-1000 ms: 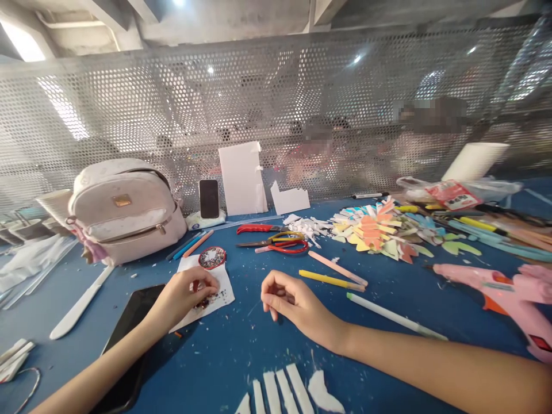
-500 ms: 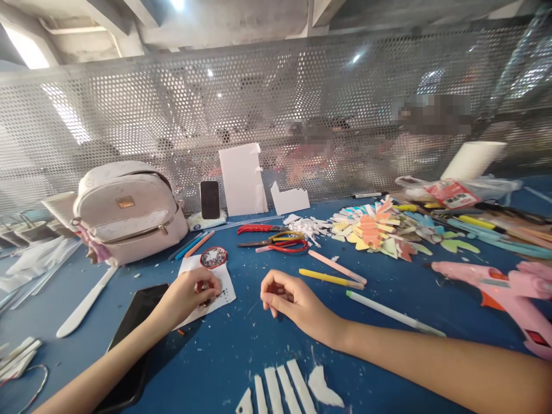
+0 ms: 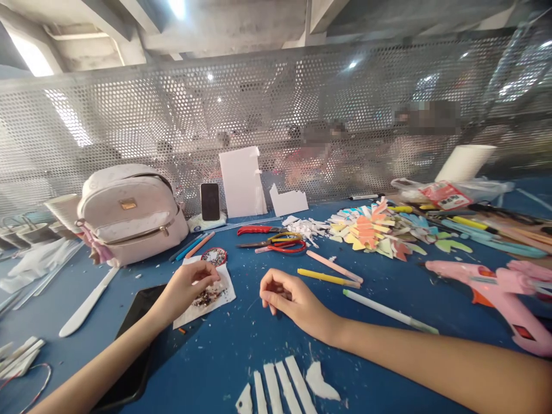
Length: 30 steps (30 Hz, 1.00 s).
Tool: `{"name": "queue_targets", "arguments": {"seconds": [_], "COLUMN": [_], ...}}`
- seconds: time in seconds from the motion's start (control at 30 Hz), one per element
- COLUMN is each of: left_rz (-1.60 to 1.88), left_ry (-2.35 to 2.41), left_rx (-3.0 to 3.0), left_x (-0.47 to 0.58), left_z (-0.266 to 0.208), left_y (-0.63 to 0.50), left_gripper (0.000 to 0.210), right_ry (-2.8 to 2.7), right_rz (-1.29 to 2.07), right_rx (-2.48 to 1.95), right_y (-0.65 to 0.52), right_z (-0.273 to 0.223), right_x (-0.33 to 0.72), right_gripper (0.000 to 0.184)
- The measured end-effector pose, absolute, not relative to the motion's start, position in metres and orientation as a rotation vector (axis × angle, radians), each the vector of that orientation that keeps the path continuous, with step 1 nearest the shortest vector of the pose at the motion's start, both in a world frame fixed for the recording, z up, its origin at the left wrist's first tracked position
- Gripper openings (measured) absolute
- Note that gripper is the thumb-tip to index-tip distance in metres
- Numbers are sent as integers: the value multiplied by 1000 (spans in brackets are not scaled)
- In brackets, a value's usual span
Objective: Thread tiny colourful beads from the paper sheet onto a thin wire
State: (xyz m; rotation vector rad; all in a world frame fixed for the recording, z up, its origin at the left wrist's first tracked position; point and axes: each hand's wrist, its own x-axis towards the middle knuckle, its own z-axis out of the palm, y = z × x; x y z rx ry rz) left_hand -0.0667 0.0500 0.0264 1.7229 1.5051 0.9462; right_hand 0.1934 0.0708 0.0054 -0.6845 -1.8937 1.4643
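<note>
Over a white sheet of paper [image 3: 226, 290] strewn with small dark and brownish bits [image 3: 207, 296], my left hand [image 3: 187, 287] is held with thumb and fingers pinched together. Anything between those fingertips is too small to see. A red-rimmed round container [image 3: 214, 256] of speckled bits stands just behind the paper. My right hand [image 3: 287, 296] is over the blue table with its fingers curled in and the thumb against them; what it holds, if anything, is hidden. Nearer to me lie white strips [image 3: 272, 386], a pointed head-like piece with a hole [image 3: 244, 399] and a tail-like piece [image 3: 321, 382], arranged like a fishbone.
A black phone [image 3: 140, 310] lies under my left forearm, near a white plastic knife [image 3: 88, 303]. Scissors [image 3: 276, 244], markers [image 3: 330, 278] and a heap of coloured paper cutouts [image 3: 371, 224] are farther back. At right lies a pink glue gun [image 3: 487, 282]; a backpack [image 3: 129, 213] stands left.
My left hand has lifted slightly and drawn back from the bits, leaving more of the dark pile visible on the paper. My right hand has stayed in nearly the same pose.
</note>
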Motion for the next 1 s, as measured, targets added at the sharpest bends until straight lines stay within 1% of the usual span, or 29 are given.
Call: {"name": "queue_targets", "arguments": {"seconds": [0.17, 0.33, 0.43, 0.67, 1.0], "left_rz": [1005, 1200, 1236, 1250, 1201], "left_ry": [1401, 1200, 1136, 1160, 1187], "left_rx": [1543, 1236, 1151, 1285, 1316], "left_x": [-45, -18, -8, -7, -8], "left_z": [21, 3, -6, -10, -8], "left_y": [36, 17, 9, 2, -1], "left_gripper": [26, 25, 24, 13, 12], "right_ry": [-1915, -1956, -1957, -1954, -1991], "right_rz": [1431, 1352, 1294, 1274, 1340], "right_rx": [-704, -688, -663, -622, -634], "right_y": [68, 66, 65, 64, 64], "right_z": [9, 9, 9, 10, 12], "right_x": [194, 197, 198, 200, 201], "right_gripper": [26, 22, 21, 16, 15]}}
